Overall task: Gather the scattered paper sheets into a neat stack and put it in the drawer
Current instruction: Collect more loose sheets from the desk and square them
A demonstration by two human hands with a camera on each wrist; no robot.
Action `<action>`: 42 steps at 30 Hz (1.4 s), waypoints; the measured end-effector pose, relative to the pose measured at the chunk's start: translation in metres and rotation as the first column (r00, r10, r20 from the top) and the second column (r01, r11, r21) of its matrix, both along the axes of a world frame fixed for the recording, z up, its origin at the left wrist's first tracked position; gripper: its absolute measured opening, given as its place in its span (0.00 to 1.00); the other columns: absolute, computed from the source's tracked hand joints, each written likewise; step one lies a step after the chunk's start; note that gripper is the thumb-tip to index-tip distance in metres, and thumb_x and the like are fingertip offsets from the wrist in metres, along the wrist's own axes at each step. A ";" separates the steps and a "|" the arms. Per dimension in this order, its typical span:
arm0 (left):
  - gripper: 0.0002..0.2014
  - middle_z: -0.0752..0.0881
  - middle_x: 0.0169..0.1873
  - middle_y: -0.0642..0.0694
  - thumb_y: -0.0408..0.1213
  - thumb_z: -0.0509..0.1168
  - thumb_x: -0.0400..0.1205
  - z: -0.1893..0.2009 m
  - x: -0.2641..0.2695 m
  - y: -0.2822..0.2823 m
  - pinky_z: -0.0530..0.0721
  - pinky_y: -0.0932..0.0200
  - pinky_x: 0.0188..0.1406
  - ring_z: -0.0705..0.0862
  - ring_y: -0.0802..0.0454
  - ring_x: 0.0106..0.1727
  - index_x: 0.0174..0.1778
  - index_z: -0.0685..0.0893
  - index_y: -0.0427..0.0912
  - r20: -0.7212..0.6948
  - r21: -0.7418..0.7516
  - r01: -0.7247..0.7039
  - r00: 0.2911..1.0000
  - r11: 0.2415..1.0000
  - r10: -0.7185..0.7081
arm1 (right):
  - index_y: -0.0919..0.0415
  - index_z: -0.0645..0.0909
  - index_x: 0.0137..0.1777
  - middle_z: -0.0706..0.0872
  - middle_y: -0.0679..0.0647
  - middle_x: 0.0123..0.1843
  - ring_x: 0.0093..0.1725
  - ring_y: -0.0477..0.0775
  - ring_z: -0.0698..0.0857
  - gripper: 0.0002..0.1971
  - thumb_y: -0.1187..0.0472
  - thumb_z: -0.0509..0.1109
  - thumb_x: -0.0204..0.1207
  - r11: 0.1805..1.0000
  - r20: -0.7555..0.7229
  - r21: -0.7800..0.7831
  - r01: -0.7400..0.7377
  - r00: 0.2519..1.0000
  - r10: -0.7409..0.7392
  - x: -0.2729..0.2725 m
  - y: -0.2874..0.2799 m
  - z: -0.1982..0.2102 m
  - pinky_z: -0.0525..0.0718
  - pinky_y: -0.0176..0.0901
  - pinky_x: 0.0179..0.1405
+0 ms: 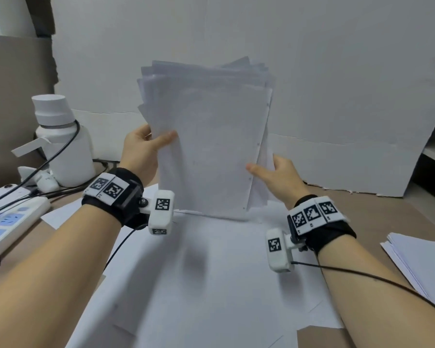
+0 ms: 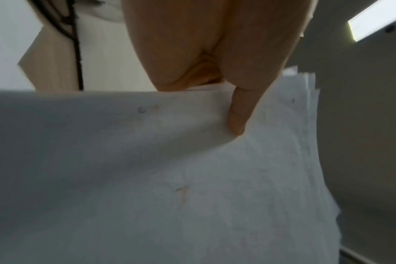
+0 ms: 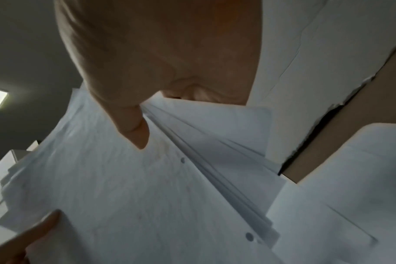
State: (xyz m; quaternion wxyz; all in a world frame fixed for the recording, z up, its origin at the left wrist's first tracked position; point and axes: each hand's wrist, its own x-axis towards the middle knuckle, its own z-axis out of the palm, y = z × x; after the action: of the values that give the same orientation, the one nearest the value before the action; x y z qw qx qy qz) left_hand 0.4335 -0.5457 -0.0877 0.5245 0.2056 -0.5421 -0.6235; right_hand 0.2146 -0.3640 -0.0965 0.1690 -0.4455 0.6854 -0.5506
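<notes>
A stack of white paper sheets (image 1: 211,146) stands upright on its lower edge at the middle of the desk, its top edges uneven and fanned. My left hand (image 1: 146,149) grips its left edge, thumb on the front sheet. My right hand (image 1: 276,172) grips the right edge lower down, thumb across the front. The left wrist view shows the thumb (image 2: 237,114) pressed on the sheets (image 2: 170,178). In the right wrist view the right thumb (image 3: 133,128) lies on the stack (image 3: 124,187), whose offset edges show. More loose sheets (image 1: 199,285) lie flat under the stack. No drawer is in view.
A second pile of sheets (image 1: 422,262) lies at the desk's right edge. On the left stand a white bottle (image 1: 60,141) and a power strip (image 1: 8,222) with black cables. White board panels (image 1: 337,96) form a wall behind the desk.
</notes>
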 end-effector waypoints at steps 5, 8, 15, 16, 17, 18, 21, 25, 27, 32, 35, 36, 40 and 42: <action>0.20 0.92 0.57 0.39 0.36 0.77 0.77 -0.022 0.005 0.010 0.88 0.46 0.57 0.91 0.39 0.59 0.65 0.85 0.35 0.134 0.039 0.113 0.984 0.993 -0.118 | 0.55 0.84 0.58 0.90 0.46 0.55 0.55 0.45 0.89 0.16 0.53 0.79 0.73 0.998 0.090 0.068 0.005 0.996 -0.011 0.001 -0.002 -0.039 0.86 0.37 0.51; 0.24 0.92 0.57 0.39 0.37 0.82 0.70 -0.028 0.011 0.011 0.87 0.43 0.61 0.91 0.38 0.59 0.61 0.88 0.37 0.227 -0.038 0.106 0.969 0.994 -0.095 | 0.57 0.84 0.60 0.91 0.47 0.53 0.52 0.45 0.90 0.16 0.57 0.78 0.73 0.999 0.085 0.014 0.040 0.996 -0.042 0.003 -0.003 -0.047 0.87 0.43 0.53; 0.10 0.94 0.41 0.49 0.21 0.75 0.76 0.004 -0.004 0.021 0.90 0.53 0.49 0.92 0.51 0.44 0.49 0.90 0.38 0.195 -0.184 -0.010 0.980 0.983 0.047 | 0.63 0.82 0.51 0.90 0.56 0.47 0.49 0.60 0.89 0.13 0.56 0.75 0.71 0.974 -0.048 -0.140 0.180 0.981 -0.188 0.011 -0.013 -0.023 0.88 0.61 0.51; 0.10 0.94 0.40 0.50 0.20 0.75 0.76 0.009 -0.005 0.020 0.90 0.53 0.48 0.92 0.51 0.44 0.47 0.90 0.39 0.160 -0.193 -0.040 0.984 0.980 0.072 | 0.63 0.81 0.54 0.90 0.56 0.50 0.51 0.60 0.89 0.19 0.52 0.77 0.69 0.971 -0.047 -0.130 0.199 0.977 -0.206 0.007 -0.012 -0.023 0.88 0.62 0.54; 0.11 0.94 0.41 0.49 0.20 0.75 0.76 0.013 -0.005 0.020 0.90 0.52 0.49 0.92 0.49 0.45 0.48 0.90 0.39 0.113 -0.181 -0.065 0.990 0.981 0.087 | 0.63 0.81 0.58 0.89 0.56 0.53 0.53 0.58 0.89 0.23 0.49 0.79 0.68 0.969 -0.010 -0.126 0.212 0.977 -0.215 0.004 -0.011 -0.022 0.87 0.61 0.57; 0.11 0.94 0.44 0.47 0.20 0.75 0.76 0.016 -0.005 0.019 0.90 0.49 0.51 0.93 0.47 0.47 0.49 0.90 0.39 0.057 -0.152 -0.082 0.994 0.985 0.091 | 0.62 0.80 0.62 0.89 0.55 0.54 0.53 0.56 0.89 0.26 0.50 0.81 0.68 0.964 0.056 -0.129 0.232 0.972 -0.227 -0.001 -0.009 -0.024 0.87 0.60 0.58; 0.17 0.91 0.57 0.38 0.23 0.75 0.77 0.016 -0.007 0.011 0.88 0.40 0.61 0.91 0.39 0.58 0.62 0.85 0.34 -0.101 0.013 -0.060 0.993 0.998 0.061 | 0.60 0.67 0.78 0.82 0.51 0.56 0.51 0.51 0.86 0.41 0.53 0.83 0.69 0.969 0.435 -0.067 0.239 0.881 -0.187 -0.008 -0.003 -0.032 0.87 0.53 0.60; 0.28 0.84 0.69 0.32 0.27 0.73 0.80 -0.004 -0.021 0.012 0.85 0.38 0.66 0.85 0.33 0.67 0.77 0.76 0.31 -0.185 0.176 0.151 0.976 0.973 -0.118 | 0.62 0.77 0.62 0.88 0.62 0.60 0.55 0.62 0.89 0.22 0.61 0.80 0.70 0.965 0.695 -0.263 -0.008 0.692 0.196 -0.002 -0.002 -0.038 0.84 0.63 0.64; 0.30 0.81 0.72 0.29 0.31 0.72 0.80 -0.019 -0.023 0.012 0.85 0.38 0.66 0.83 0.32 0.70 0.79 0.73 0.30 -0.158 0.240 0.233 0.967 0.942 -0.199 | 0.66 0.84 0.50 0.91 0.63 0.52 0.53 0.63 0.90 0.06 0.69 0.76 0.75 0.952 0.614 -0.305 0.032 0.770 0.171 -0.003 -0.012 -0.038 0.88 0.60 0.58; 0.14 0.88 0.59 0.38 0.33 0.67 0.84 -0.041 0.015 -0.010 0.90 0.52 0.54 0.90 0.45 0.58 0.66 0.83 0.37 -0.107 0.280 0.170 0.984 0.945 -0.145 | 0.66 0.86 0.43 0.92 0.56 0.43 0.46 0.56 0.91 0.02 0.71 0.76 0.74 0.932 0.385 -0.328 0.154 0.923 -0.017 -0.030 -0.023 -0.024 0.89 0.52 0.49; 0.12 0.92 0.49 0.46 0.28 0.68 0.82 -0.049 0.046 -0.025 0.90 0.54 0.47 0.92 0.50 0.48 0.59 0.86 0.43 0.028 0.212 0.041 0.998 0.976 -0.049 | 0.69 0.83 0.35 0.83 0.49 0.31 0.32 0.49 0.81 0.05 0.75 0.72 0.71 0.943 0.233 -0.294 0.158 0.968 -0.089 -0.046 -0.025 -0.025 0.79 0.43 0.35; 0.17 0.93 0.48 0.47 0.27 0.70 0.79 -0.052 0.051 -0.026 0.89 0.53 0.49 0.92 0.49 0.49 0.65 0.84 0.39 0.121 0.173 0.025 0.992 0.985 -0.046 | 0.71 0.82 0.35 0.81 0.50 0.30 0.31 0.48 0.79 0.04 0.76 0.71 0.71 0.949 0.197 -0.281 0.139 0.977 -0.085 -0.046 -0.025 -0.026 0.77 0.41 0.34; 0.29 0.92 0.57 0.42 0.32 0.83 0.68 -0.060 0.042 -0.017 0.84 0.43 0.64 0.90 0.41 0.61 0.65 0.86 0.39 0.388 0.012 0.044 0.920 0.999 -0.045 | 0.59 0.82 0.36 0.85 0.38 0.27 0.28 0.38 0.83 0.11 0.75 0.70 0.73 0.988 0.077 -0.155 0.011 0.997 0.001 -0.047 -0.026 -0.034 0.79 0.31 0.28; 0.29 0.92 0.58 0.41 0.37 0.83 0.65 -0.054 0.036 -0.010 0.84 0.43 0.64 0.90 0.40 0.61 0.63 0.87 0.40 0.347 -0.018 0.021 0.938 1.000 -0.014 | 0.56 0.84 0.44 0.90 0.40 0.37 0.37 0.40 0.89 0.11 0.74 0.72 0.73 0.991 0.071 -0.132 -0.033 0.997 0.043 -0.051 -0.022 -0.033 0.85 0.34 0.34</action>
State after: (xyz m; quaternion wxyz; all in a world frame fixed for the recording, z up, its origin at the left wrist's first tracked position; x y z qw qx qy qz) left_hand 0.4698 -0.5559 -0.1422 0.4176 0.3017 -0.6343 -0.5764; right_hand 0.1633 -0.3861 -0.1300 0.1749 -0.4481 0.6325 -0.6071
